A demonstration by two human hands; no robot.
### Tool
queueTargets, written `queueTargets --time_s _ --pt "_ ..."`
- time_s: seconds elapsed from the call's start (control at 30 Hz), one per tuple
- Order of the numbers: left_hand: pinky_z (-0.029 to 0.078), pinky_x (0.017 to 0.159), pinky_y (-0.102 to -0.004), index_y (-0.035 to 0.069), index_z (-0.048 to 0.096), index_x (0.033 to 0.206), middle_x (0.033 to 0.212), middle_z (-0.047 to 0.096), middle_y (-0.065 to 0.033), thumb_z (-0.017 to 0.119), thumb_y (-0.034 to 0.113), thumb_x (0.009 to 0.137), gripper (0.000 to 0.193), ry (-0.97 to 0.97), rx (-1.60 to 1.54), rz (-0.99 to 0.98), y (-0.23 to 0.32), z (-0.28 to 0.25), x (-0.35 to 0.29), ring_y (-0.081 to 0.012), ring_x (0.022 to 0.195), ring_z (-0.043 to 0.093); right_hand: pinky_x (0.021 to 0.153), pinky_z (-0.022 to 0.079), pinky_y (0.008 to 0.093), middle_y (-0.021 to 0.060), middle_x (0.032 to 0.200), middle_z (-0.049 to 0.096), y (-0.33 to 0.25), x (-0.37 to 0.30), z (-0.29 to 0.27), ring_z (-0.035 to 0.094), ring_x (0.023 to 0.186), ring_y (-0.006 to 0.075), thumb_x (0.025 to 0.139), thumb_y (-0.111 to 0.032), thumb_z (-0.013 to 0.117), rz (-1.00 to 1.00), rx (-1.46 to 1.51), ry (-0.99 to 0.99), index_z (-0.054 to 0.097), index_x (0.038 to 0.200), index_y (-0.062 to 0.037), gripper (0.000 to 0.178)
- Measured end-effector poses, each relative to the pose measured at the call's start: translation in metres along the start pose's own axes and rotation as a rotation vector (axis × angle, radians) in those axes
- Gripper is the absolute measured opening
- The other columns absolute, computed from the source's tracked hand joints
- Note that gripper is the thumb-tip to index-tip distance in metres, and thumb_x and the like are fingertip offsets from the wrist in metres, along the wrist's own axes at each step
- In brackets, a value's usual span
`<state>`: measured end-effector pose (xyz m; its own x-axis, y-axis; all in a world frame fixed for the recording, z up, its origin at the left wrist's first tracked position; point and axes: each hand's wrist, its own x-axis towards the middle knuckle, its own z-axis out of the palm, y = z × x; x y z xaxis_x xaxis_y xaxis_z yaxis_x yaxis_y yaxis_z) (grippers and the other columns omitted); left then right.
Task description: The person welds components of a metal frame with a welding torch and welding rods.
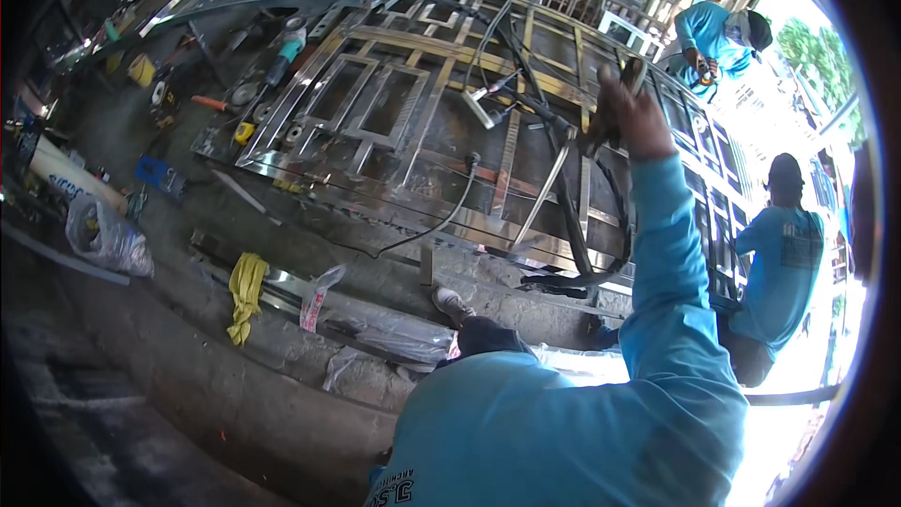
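Observation:
My right hand (pixel 640 120) is raised over the right part of a large metal grille (pixel 389 136), at the end of a blue sleeve. Its fingers are closed round a dark tool (pixel 634 75), whose kind I cannot make out. Below the hand, a thin bright metal bar (pixel 546 186) slants down over the grille; whether the hand touches it is unclear. Thick black cables (pixel 563 192) run close by. Left of the hand, a pale T-shaped tool (pixel 481 105) lies on the grille. My left hand is out of the picture.
A teal angle grinder (pixel 282 61), an orange-handled tool (pixel 211 103) and a tape measure (pixel 244 132) lie at the left. Nearer are a yellow cloth (pixel 246 296) and plastic-wrapped bars (pixel 385 330). Two co-workers in blue, one crouching (pixel 784 253), one farther back (pixel 718 38), are at the right.

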<state>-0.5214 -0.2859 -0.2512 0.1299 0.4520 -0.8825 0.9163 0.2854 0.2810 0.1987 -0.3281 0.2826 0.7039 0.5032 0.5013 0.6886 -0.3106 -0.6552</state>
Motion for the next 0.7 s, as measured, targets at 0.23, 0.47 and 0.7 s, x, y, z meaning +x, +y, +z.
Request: queueTargets --time_s 0.23,0.47,0.7 --pt "0.052 0.081 -0.0522 0.009 0.063 0.113 0.122 0.066 -0.0125 0.053 0.044 0.098 0.039 0.252 0.133 0.088 0.086 -0.085 -0.013 -0.0338 0.106 0.065 0.062 0.057 0.0429 0.0159 0.072 0.070 0.128 0.135 -0.101 0.072 0.068 0.0304 0.092 -0.050 0.069 -0.020 -0.772 0.113 0.067 0.127 -0.0211 0.045" --pt "0.050 0.085 -0.0493 -0.003 0.069 0.104 0.099 0.068 -0.0256 0.057 0.023 0.098 0.029 0.737 0.080 0.636 0.265 -0.093 -0.036 -0.0430 0.098 0.066 0.085 0.054 0.0423 0.0142 0.099 0.075 0.238 0.169 -0.049 0.071 0.095 0.0349 0.088 -0.043 0.078 -0.116 -0.383 0.106 0.073 0.104 -0.0108 0.036" --pt "0.054 0.078 -0.0464 0.002 0.070 0.104 0.095 0.071 -0.0192 0.064 0.015 0.094 0.018 0.555 -0.011 1.024 0.538 -0.012 -0.149 -0.0376 0.087 0.068 0.098 0.052 0.0450 0.0113 0.135 0.059 0.425 0.106 -0.031 0.058 0.122 0.0388 0.084 -0.015 0.076 -0.154 -0.660 -0.352 0.071 0.117 -0.0203 0.034"
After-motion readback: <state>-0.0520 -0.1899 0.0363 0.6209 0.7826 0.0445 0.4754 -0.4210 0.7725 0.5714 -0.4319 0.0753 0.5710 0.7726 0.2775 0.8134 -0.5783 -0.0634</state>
